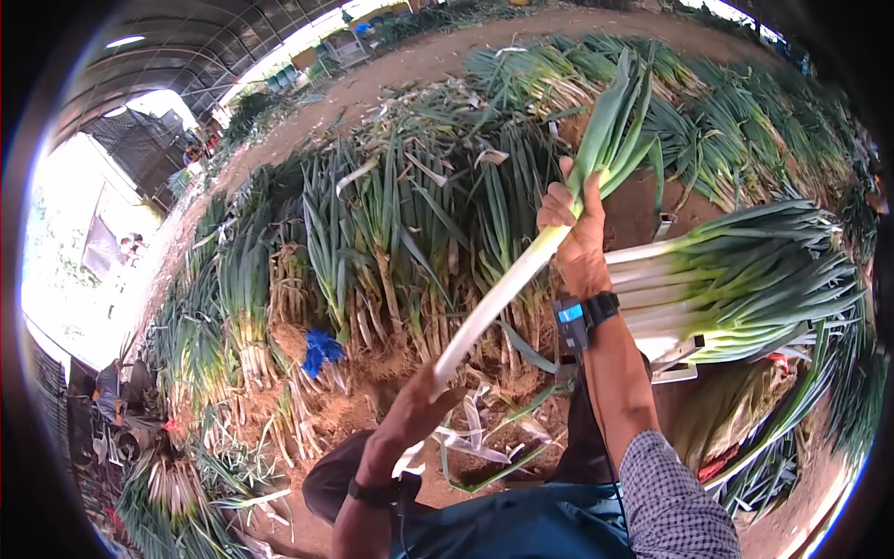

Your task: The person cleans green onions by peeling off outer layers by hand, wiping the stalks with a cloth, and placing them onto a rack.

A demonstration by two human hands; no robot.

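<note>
A single leek (503, 291) with a long white stalk slants up to the right in front of me. My right hand (579, 219) is wrapped round it where the white turns to green, and its leaves fan out above. At the lower end of the white stalk, my left hand (416, 407) has its fingers closed around the base, which they hide. Right of my right wrist, a stack of cleaned leeks (736, 279) lies with white stalks to the left and green leaves to the right, on a metal frame (675, 374).
Unpeeled leeks (372, 233) with rooted ends stand in a long row ahead. A blue tie (321, 352) lies among them. Peeled scraps (477, 438) litter the soil near my knees. More leek bundles (172, 494) are at lower left.
</note>
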